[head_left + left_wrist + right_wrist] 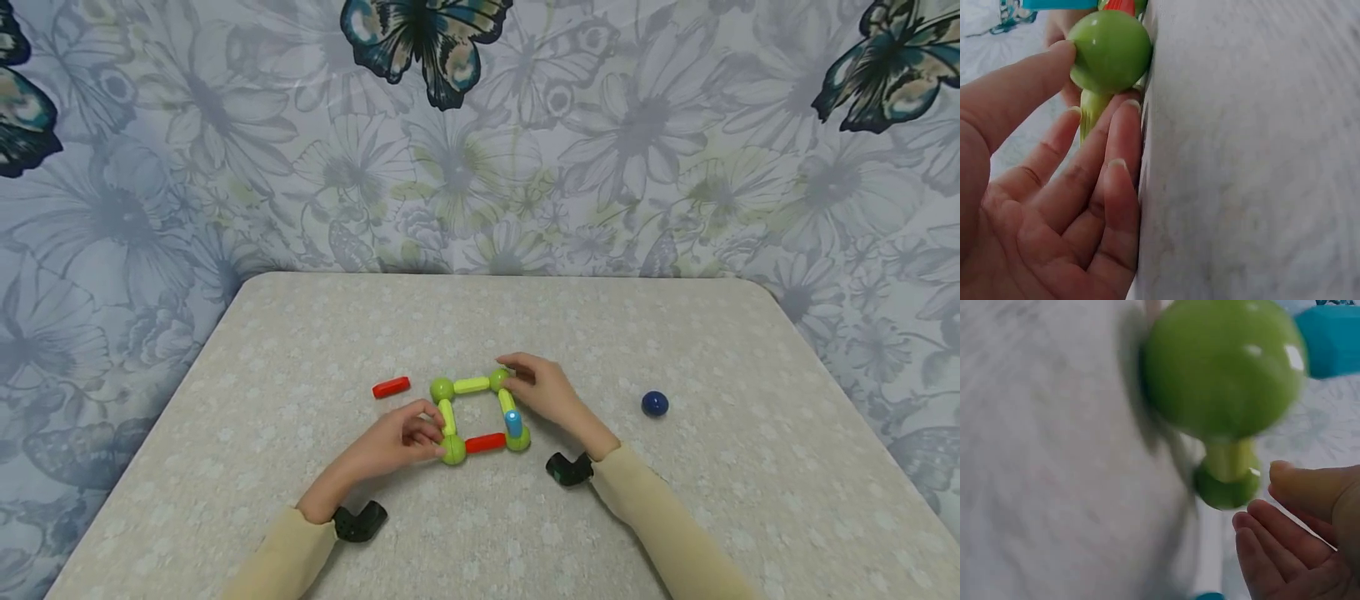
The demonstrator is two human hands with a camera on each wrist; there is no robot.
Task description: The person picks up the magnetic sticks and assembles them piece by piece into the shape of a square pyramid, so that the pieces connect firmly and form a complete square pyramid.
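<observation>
On the table lies a square of green balls joined by rods: yellow-green rods (472, 385) on three sides, a red rod (486, 442) at the front. A blue rod (513, 422) stands up from the front-right ball (518, 439). My left hand (401, 435) holds the front-left green ball (1111, 52), thumb against its side, other fingers beside the adjoining yellow-green rod (1092, 112). At the far-right green ball (499, 379) is my right hand (546, 388), thumb and fingers apart. The right wrist view shows that ball (1225, 490) just beyond the fingertips; contact is unclear.
Left of the square lies a loose red rod (392, 387). A dark blue ball (655, 404) sits farther off to the right. Black wrist devices (361, 522) protrude beside both sleeves. A patterned cloth wall (480, 208) stands behind the table (600, 325).
</observation>
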